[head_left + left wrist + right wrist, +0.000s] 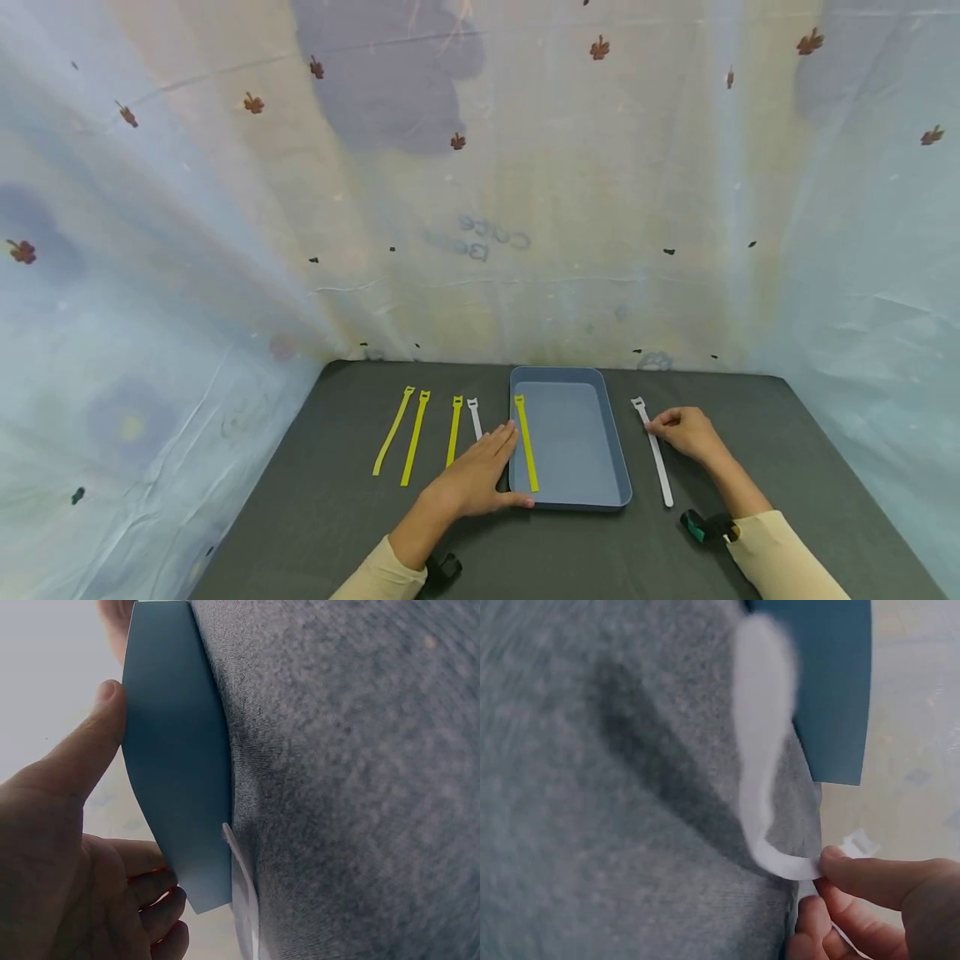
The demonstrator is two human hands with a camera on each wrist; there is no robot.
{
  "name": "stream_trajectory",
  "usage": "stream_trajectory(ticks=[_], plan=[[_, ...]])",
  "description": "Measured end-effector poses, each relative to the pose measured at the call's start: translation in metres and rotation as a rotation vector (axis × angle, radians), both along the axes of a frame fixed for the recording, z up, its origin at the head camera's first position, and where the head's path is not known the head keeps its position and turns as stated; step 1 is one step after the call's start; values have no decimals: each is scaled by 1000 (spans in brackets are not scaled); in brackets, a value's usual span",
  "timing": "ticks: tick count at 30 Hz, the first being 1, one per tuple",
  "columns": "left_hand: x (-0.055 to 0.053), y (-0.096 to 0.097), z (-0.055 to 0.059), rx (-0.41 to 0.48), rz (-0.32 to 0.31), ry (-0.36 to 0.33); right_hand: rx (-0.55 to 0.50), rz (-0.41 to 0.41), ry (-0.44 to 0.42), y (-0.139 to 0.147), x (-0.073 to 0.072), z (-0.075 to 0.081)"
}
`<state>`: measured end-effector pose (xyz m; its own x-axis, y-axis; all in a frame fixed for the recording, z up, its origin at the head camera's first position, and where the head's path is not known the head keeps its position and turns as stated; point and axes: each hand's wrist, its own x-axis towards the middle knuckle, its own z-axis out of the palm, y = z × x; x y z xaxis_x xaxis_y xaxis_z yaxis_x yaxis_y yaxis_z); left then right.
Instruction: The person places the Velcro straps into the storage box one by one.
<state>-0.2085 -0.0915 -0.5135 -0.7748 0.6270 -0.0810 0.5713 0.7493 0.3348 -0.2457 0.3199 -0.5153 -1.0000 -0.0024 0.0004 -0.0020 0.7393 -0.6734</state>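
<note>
Between thumb and fingers my right hand (686, 432) pinches a white cable strap (660, 467) near its slotted head. The strap's tail hangs bent over the cloth, casting a shadow in the right wrist view. My left hand (480, 477) rests along the left side of a blue-grey tray (576, 437), fingers extended in the head view. Its thumb (112, 712) touches the tray's rim at the near left corner. Inside the tray lies a yellow cable strap (527, 446), its slotted head by the left wall.
Left of the tray, yellow straps (416, 437) lie on the dark grey cloth-covered table (315, 500). Another white strap (474, 417) is partly hidden by my left hand. A patterned plastic sheet (525, 317) hangs behind and along both sides.
</note>
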Motion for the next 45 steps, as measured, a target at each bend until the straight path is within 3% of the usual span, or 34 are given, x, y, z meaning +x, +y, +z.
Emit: stream_trajectory(ticks=[7,23,37,45], plan=[[2,0,3,7,-1,-29,-122,-25,-4,-5,4,0],[2,-1,4,-13,7,-16,-177,23,159,-32,4,27],[2,-2,2,-12,5,-13,-357,126,93,-56,3,49],[1,-1,3,-12,2,-12,-430,191,64,-79,-3,43]])
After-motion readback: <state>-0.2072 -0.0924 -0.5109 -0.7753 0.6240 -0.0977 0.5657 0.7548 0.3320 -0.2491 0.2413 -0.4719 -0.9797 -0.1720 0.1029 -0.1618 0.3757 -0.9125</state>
